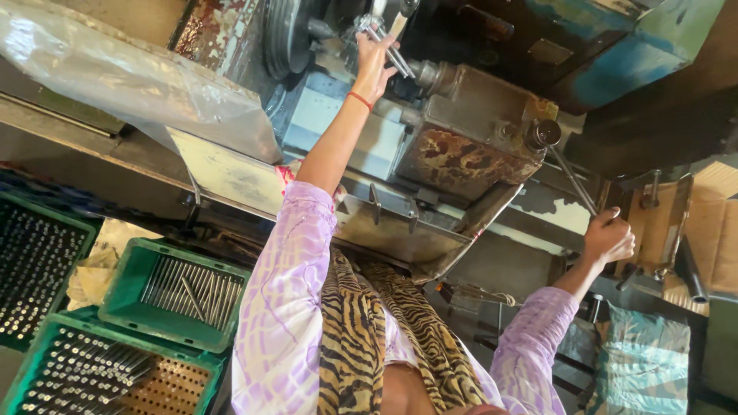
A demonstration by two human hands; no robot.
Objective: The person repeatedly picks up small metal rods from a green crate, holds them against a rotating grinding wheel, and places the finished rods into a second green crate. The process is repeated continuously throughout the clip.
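Steel, stiff and probably slippery: lever handle [575,184] gripped at its end in right hand [610,238], fingers clamped; left hand [374,61] fingers closed around metal rods [388,48] above.

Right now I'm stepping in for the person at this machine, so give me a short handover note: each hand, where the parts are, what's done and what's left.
Left hand: raised to the machine's working end, fingers around thin metal rods there.
Right hand: closed on the end of the long lever handle at the machine's side.
Parts: three green crates at the person's left. One holds loose metal rods; the other two, and, hold rods standing on end.
Done: many rods already sit racked in the crates.
Left: the front crate's rack still has open holes. Whether a rod is seated in the machine cannot be seen.
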